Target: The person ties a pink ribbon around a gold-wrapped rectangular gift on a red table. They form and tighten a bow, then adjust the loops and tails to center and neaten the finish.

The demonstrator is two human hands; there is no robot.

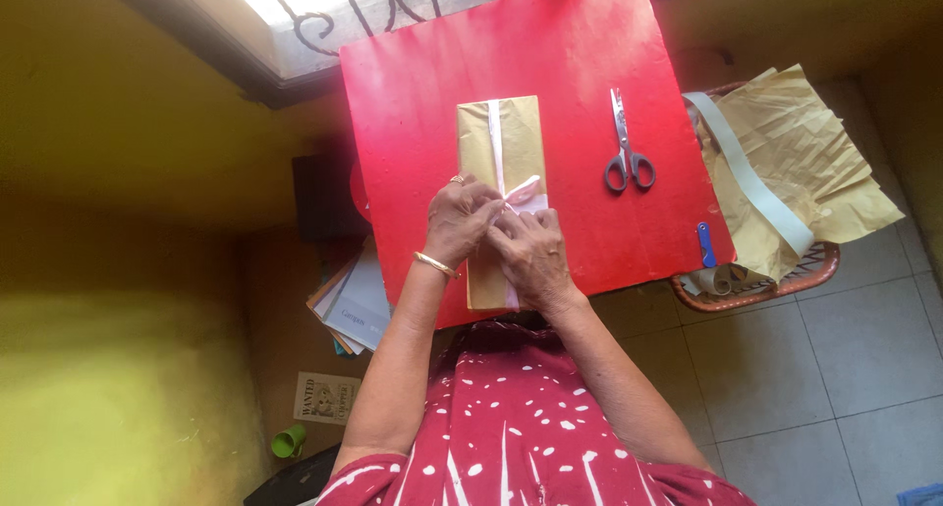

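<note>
Red table [580,64], gold parcel [521,133], pale pink ribbon [497,142]

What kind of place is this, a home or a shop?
Probably a room in a home. There is a tiled floor, a window with curly iron bars, yellow walls, and a small red table where both hands tie a ribbon on a gold-wrapped parcel.

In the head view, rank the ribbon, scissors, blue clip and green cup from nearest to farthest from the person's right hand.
1. Ribbon: touching the right hand, on the gold parcel.
2. Scissors: to its right, farther up the red table.
3. Blue clip: at the table's right edge.
4. Green cup: on the floor, lower left.
</note>
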